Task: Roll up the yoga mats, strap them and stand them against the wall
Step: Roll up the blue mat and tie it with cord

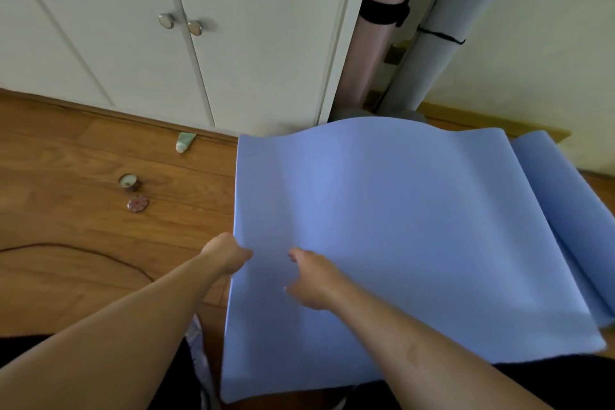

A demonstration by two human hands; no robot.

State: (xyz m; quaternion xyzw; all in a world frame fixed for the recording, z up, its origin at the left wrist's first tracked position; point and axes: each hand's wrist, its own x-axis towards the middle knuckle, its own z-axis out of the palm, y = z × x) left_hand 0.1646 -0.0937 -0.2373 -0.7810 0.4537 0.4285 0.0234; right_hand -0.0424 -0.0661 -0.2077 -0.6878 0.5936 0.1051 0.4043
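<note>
The blue mat (pixel 399 226) looked like matt, smooth foam; left of the grip, the wooden floor (pixel 66 150) was glossy, the cupboard knobs (pixel 181 23) shiny metal.

The blue mat (pixel 416 226) is still unrolled, wavy and partly lifted off the floor, its far end bunched up right in front of the white cabinet (pixel 206 27). Just right of that cabinet, the pink mat (pixel 372 53) and grey mat (pixel 432 43) stand rolled upright, each wrapped with a black strap (pixel 382 13).
</note>
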